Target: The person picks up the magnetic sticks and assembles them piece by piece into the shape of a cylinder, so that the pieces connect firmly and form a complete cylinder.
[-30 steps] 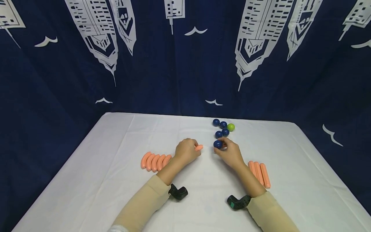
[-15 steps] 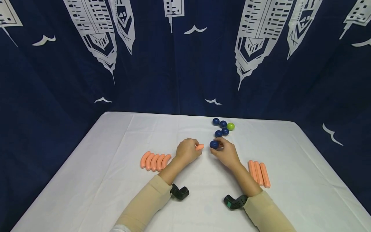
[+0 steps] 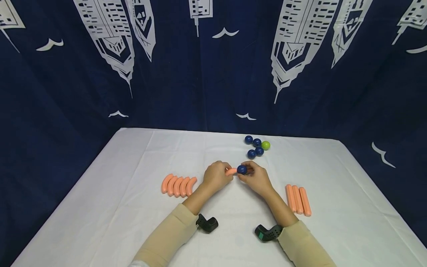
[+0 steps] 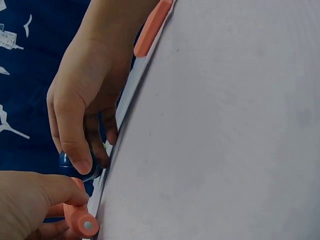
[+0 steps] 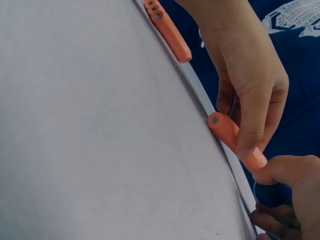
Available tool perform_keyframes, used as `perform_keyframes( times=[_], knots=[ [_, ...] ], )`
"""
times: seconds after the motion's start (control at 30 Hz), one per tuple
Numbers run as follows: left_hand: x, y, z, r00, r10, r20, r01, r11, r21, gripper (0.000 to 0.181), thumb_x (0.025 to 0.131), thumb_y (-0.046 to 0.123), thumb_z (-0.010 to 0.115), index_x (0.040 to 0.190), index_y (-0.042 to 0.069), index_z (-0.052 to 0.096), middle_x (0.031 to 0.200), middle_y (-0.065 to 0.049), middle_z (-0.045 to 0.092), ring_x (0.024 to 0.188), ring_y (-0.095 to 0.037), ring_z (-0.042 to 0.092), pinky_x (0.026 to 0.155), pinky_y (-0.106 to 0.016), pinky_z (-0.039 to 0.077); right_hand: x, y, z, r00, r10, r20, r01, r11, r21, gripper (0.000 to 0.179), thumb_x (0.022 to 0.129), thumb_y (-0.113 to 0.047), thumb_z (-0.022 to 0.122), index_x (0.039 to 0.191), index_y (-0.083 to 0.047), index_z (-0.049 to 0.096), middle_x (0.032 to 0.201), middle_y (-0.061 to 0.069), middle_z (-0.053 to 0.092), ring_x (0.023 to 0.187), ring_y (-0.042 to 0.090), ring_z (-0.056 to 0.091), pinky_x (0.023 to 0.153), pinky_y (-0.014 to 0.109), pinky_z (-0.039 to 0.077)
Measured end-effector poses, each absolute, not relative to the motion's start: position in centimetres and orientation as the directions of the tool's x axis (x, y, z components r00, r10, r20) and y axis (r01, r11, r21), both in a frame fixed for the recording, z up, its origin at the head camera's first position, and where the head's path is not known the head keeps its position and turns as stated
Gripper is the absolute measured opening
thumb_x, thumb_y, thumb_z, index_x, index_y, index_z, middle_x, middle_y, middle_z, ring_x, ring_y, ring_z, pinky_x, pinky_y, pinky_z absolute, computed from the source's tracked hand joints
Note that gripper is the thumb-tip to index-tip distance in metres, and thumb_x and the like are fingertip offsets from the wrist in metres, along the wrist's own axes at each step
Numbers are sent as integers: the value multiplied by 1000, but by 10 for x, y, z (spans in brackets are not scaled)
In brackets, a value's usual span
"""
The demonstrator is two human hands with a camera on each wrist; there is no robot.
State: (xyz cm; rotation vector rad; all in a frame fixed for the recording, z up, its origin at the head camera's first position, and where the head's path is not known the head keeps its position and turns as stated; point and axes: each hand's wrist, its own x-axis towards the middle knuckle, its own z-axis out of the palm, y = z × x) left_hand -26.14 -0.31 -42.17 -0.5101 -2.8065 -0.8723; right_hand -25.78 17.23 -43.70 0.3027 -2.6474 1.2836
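Observation:
Over the middle of the table, my left hand [image 3: 216, 177] pinches a curved orange magnetic rod [image 3: 230, 171] between thumb and fingers. A small silvery disc shows in the end of this rod [image 4: 81, 222] in the left wrist view. From the right, my right hand [image 3: 258, 180] grips a dark blue ball [image 3: 241, 170], which sits right at the rod's other end. The right wrist view has the ball [image 5: 270, 194] partly hidden by the right thumb and fingers, with the left hand [image 5: 255, 85] above it on the rod.
Several curved orange rods [image 3: 180, 186] lie in a row left of the hands. Three straight orange rods [image 3: 298, 200] lie to the right. Loose blue balls [image 3: 257, 142] and one green ball [image 3: 265, 145] rest near the back edge of the white table [image 3: 140, 222].
My right hand has carried the blue ball leftward, away from the other balls, to the tip of the curved rod. My left hand has hardly moved.

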Motion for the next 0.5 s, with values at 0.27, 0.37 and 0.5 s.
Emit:
perform_keyframes(
  times=[0.27,0.37,0.5],
  knots=[
    [-263,1,-428,-908,311,280,414,761,499,23,78,13,76,101,8,75,76,0,57,65,-13,51,58,-26,42,-256,179,-442,-957,-110,269,-282,577,-766,36,78,-7,77,110,0,63,100,15,68,96,29,62,85,44,50],
    [-263,0,-430,-904,301,303,419,764,491,24,77,12,76,101,8,75,78,-1,59,66,-14,53,58,-27,43,-255,178,-444,-954,-122,273,-292,571,-767,38,78,-8,78,111,0,63,103,15,68,98,29,62,85,44,49],
    [-263,-3,-434,-892,291,345,435,761,482,23,77,11,77,100,8,75,79,-2,61,70,-16,56,60,-28,44,-256,177,-447,-946,-143,292,-320,569,-758,39,78,-10,78,113,1,64,105,15,67,96,28,62,84,42,48]
  ],
)
